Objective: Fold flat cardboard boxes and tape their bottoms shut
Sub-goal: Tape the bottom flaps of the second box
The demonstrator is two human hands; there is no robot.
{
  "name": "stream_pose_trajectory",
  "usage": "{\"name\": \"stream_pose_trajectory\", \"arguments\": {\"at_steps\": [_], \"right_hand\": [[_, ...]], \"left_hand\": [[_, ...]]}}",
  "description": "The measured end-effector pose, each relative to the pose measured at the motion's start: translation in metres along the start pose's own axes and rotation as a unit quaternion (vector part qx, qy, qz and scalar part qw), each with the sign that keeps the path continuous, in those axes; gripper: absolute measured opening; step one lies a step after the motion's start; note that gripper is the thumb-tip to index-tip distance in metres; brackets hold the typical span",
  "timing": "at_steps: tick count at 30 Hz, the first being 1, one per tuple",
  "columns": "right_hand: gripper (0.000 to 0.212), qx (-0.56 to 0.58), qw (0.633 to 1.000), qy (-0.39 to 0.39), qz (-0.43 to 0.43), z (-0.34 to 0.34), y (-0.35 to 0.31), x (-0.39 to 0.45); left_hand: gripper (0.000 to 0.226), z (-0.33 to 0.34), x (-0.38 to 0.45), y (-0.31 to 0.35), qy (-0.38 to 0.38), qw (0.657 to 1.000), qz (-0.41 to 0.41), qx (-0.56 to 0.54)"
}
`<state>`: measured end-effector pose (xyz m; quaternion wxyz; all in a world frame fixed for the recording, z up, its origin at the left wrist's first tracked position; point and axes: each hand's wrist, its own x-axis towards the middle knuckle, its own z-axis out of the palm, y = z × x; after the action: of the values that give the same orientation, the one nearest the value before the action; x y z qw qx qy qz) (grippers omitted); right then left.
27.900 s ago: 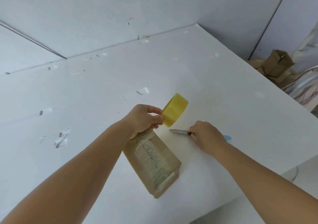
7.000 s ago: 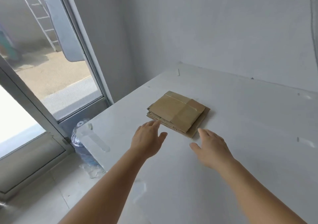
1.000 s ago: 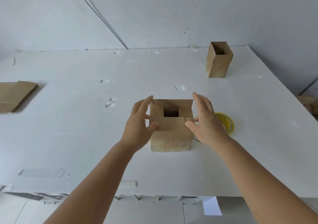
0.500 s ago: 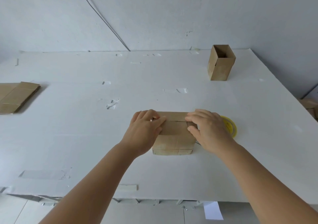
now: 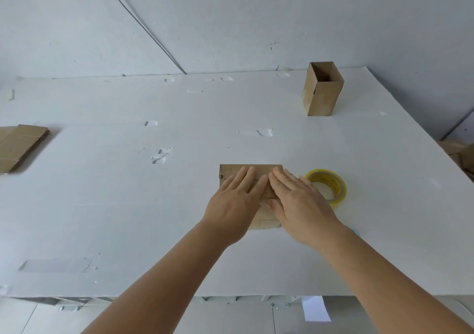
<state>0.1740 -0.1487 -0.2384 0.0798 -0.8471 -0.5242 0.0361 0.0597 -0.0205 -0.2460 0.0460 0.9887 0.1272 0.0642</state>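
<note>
Pressing the bottom flaps of the cardboard box (image 5: 250,173) down with both palms flat and fingers straight, left hand (image 5: 237,200) beside right hand (image 5: 298,200), at the middle of the white table (image 5: 102,205); folded shut by the look of it, not yet taped. Standing finished near the far right corner, one open box (image 5: 322,89); waiting at the left edge, a flat stack (image 5: 18,146); lying just right of the hands, the yellow tape roll (image 5: 331,184), its printing too small to read.
</note>
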Motion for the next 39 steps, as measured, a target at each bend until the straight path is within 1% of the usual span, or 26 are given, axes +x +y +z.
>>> {"name": "stream_pose_trajectory", "arguments": {"at_steps": [6, 9, 11, 12, 13, 15, 18, 19, 21, 23, 26, 29, 31, 33, 36, 39], "right_hand": [[0.058, 0.031, 1.000, -0.004, 0.002, -0.003, 0.001, 0.004], [0.051, 0.112, 0.994, 0.007, -0.007, -0.011, 0.006, 0.004], [0.042, 0.201, 0.978, 0.043, 0.020, -0.011, 0.015, 0.001], [0.040, 0.229, 0.970, 0.058, 0.053, -0.009, 0.023, 0.000], [0.040, 0.236, 0.966, 0.054, 0.094, -0.006, 0.031, -0.001], [0.039, 0.197, 0.966, 0.013, 0.167, 0.005, 0.051, -0.003], [0.044, 0.097, 0.965, -0.070, 0.234, 0.023, 0.076, -0.008], [0.045, 0.071, 0.965, -0.084, 0.239, 0.027, 0.082, -0.010], [0.049, 0.049, 0.969, -0.083, 0.227, 0.034, 0.090, -0.011], [0.055, 0.036, 0.976, -0.061, 0.208, 0.036, 0.095, -0.011], [0.054, 0.018, 0.981, -0.023, 0.192, 0.037, 0.102, -0.007], [0.053, 0.038, 0.979, 0.006, 0.200, 0.037, 0.104, -0.006], [0.051, 0.079, 0.973, 0.035, 0.216, 0.032, 0.104, -0.006], [0.045, 0.148, 0.959, 0.080, 0.227, 0.022, 0.100, -0.005], [0.032, 0.247, 0.933, 0.157, 0.211, -0.003, 0.084, 0.002], [0.028, 0.345, 0.897, 0.206, 0.185, -0.029, 0.057, 0.007]], "left_hand": [[0.052, 0.006, 0.004, 0.002, 0.020, 1.000, -0.010, 0.009], [0.052, 0.007, 0.001, 0.002, 0.022, 1.000, -0.012, 0.013], [0.051, 0.006, 0.000, 0.001, 0.022, 1.000, -0.013, 0.010], [0.050, 0.005, 0.000, 0.001, 0.023, 1.000, -0.014, 0.008], [0.050, 0.005, 0.000, 0.002, 0.023, 1.000, -0.014, 0.004], [0.049, 0.003, 0.000, 0.003, 0.021, 1.000, -0.018, -0.004], [0.050, 0.002, 0.000, 0.004, 0.017, 0.999, -0.026, -0.010], [0.050, 0.001, 0.000, 0.005, 0.016, 0.999, -0.028, -0.012], [0.050, 0.001, 0.000, 0.005, 0.014, 0.999, -0.033, -0.016], [0.051, 0.000, 0.000, 0.005, 0.012, 0.999, -0.038, -0.018], [0.050, -0.002, 0.000, 0.005, 0.016, 0.999, -0.040, -0.029], [0.050, -0.003, -0.001, 0.005, 0.018, 0.998, -0.041, -0.034], [0.049, -0.003, -0.001, 0.005, 0.018, 0.998, -0.043, -0.041], [0.049, -0.003, -0.001, 0.005, 0.020, 0.997, -0.044, -0.052], [0.047, -0.004, -0.002, 0.005, 0.033, 0.996, -0.049, -0.071], [0.043, -0.007, -0.001, 0.005, 0.055, 0.987, -0.070, -0.137]]}}
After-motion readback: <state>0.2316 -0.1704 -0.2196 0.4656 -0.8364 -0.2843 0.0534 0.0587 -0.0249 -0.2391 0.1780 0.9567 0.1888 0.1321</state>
